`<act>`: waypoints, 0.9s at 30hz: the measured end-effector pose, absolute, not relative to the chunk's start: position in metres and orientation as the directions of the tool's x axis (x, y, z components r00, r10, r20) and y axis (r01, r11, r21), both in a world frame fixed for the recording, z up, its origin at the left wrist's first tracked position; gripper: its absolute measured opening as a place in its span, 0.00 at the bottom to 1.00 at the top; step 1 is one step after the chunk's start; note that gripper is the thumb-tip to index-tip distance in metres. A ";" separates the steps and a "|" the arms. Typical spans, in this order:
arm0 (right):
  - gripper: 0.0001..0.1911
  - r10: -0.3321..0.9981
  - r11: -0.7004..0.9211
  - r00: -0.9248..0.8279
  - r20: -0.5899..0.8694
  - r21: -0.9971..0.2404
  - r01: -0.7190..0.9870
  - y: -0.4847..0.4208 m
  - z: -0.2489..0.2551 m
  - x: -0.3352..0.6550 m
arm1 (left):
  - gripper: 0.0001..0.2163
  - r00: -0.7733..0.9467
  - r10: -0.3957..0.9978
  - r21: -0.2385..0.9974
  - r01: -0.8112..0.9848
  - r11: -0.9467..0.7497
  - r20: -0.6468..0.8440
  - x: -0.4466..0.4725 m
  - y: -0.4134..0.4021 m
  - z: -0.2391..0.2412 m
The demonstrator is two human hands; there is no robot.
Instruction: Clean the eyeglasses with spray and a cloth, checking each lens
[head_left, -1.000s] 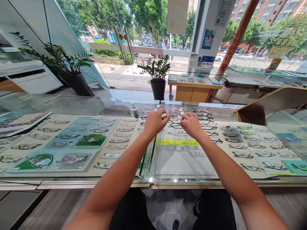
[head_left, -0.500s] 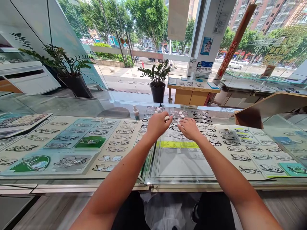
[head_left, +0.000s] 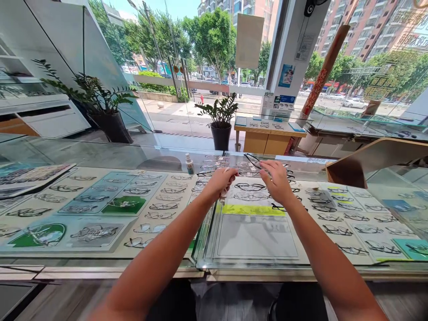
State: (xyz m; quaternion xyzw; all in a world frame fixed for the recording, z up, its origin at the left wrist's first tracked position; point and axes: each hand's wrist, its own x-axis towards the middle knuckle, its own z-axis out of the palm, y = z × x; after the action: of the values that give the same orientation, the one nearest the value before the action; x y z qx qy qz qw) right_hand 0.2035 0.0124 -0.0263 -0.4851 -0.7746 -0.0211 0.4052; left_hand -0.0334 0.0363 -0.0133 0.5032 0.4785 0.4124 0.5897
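Fingers (head_left: 230, 174) of your left hand (head_left: 218, 184) are curled together in the head view, seemingly around a pale cloth (head_left: 224, 193) that hangs below them. Your right hand (head_left: 278, 182) has its fingers partly spread, and a slim dark glasses arm (head_left: 252, 160) slants up and away from their tips; whether they pinch it, you cannot tell. Half a second ago, that arm didn't show so raised, and your hands sat closer together. Your glasses therefore appear to be up between both hands, above the display case (head_left: 257, 236), suggesting handling is under way. Below lie rows of eyeglasses (head_left: 250, 187); a spray bottle (head_left: 189, 164) stands beyond your left hand.
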 end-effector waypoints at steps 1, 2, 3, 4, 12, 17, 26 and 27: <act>0.25 0.703 0.565 -0.225 0.675 -0.338 0.752 0.007 -0.024 0.200 | 0.10 0.298 0.930 0.960 -0.110 0.256 -0.214 -0.031 0.036 -0.013; 0.24 0.667 0.601 -0.256 0.700 -0.303 0.739 0.002 -0.022 0.196 | 0.09 0.393 0.881 0.913 -0.194 0.359 -0.263 -0.029 0.035 -0.012; 0.24 0.638 0.631 -0.292 0.712 -0.266 0.729 -0.003 -0.020 0.192 | 0.09 0.481 0.822 0.851 -0.251 0.461 -0.303 -0.028 0.034 -0.012; 0.24 0.615 0.653 -0.329 0.716 -0.230 0.721 -0.007 -0.019 0.188 | 0.09 0.558 0.760 0.785 -0.283 0.551 -0.332 -0.027 0.034 -0.012; 0.30 0.556 0.680 -0.477 0.681 -0.044 0.731 -0.017 -0.023 0.176 | 0.08 0.765 0.567 0.581 -0.323 0.747 -0.304 -0.032 0.030 -0.006; 0.30 0.574 0.665 -0.475 0.667 -0.041 0.746 -0.020 -0.026 0.175 | 0.08 0.679 0.680 0.730 -0.313 0.608 -0.276 -0.029 0.026 -0.008; 0.16 0.814 0.574 -0.111 0.571 -0.760 0.304 -0.008 -0.028 0.169 | 0.15 0.276 0.928 0.957 0.071 -0.280 0.251 -0.029 0.026 -0.014; 0.14 0.852 0.523 -0.114 0.510 -0.825 0.217 -0.005 -0.029 0.169 | 0.15 0.280 0.913 0.928 0.141 -0.344 0.296 -0.030 0.026 -0.013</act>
State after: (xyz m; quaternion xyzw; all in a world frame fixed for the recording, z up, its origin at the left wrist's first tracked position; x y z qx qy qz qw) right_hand 0.1692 -0.0047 -0.0294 -0.3898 -0.6857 0.2945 0.5396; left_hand -0.0296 0.0260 -0.0133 0.6800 0.3874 0.4579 0.4218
